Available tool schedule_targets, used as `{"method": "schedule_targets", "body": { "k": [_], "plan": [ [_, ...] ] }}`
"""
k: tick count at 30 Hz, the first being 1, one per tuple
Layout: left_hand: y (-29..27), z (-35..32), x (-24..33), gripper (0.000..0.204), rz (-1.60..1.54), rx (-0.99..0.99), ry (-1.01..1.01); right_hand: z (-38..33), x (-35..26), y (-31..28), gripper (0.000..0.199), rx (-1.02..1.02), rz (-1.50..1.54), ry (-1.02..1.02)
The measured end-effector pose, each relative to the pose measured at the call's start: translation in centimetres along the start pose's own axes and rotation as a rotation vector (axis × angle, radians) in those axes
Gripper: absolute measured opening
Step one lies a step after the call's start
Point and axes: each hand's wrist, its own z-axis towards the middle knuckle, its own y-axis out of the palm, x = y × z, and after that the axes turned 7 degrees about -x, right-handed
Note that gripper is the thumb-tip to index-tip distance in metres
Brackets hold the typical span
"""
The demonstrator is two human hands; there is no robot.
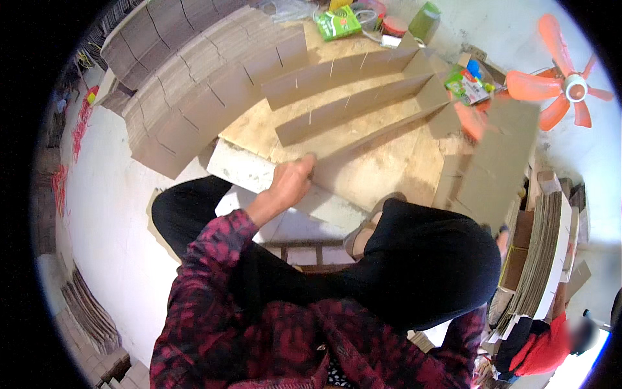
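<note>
My left hand (290, 183) is closed on the near end of a long slotted cardboard strip (382, 136) that stands on edge on a plywood board (389, 168). Two more slotted strips (353, 107) stand beyond it, roughly parallel, and join a cross strip (431, 87) at the right. My right hand is almost wholly hidden behind my raised black-trousered knee (434, 259). Only a sliver of skin (503, 238) shows under a large slotted cardboard piece (495, 155) that tilts up at the right. Whether it grips that piece I cannot tell.
A fanned stack of slotted cardboard strips (194, 91) lies at the left. An orange fan (560, 87) stands at the right, above more cardboard stacks (544, 253). A green packet (337, 23), a green cup (424, 23) and a red lid (394, 26) sit at the back. Another person in red (544, 350) is at the lower right.
</note>
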Motion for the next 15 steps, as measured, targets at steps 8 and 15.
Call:
{"method": "schedule_targets", "body": {
  "k": [8, 15],
  "plan": [
    [0.7, 2.2, 1.3, 0.01, 0.016, 0.045, -0.013, 6.5, -14.5, 13.9, 0.043, -0.598, 0.107, -0.616],
    [0.7, 2.6, 1.0, 0.009, 0.019, 0.041, -0.015, 7.8, -18.6, 18.8, 0.06, -0.763, 0.201, -0.777]
  ]
}}
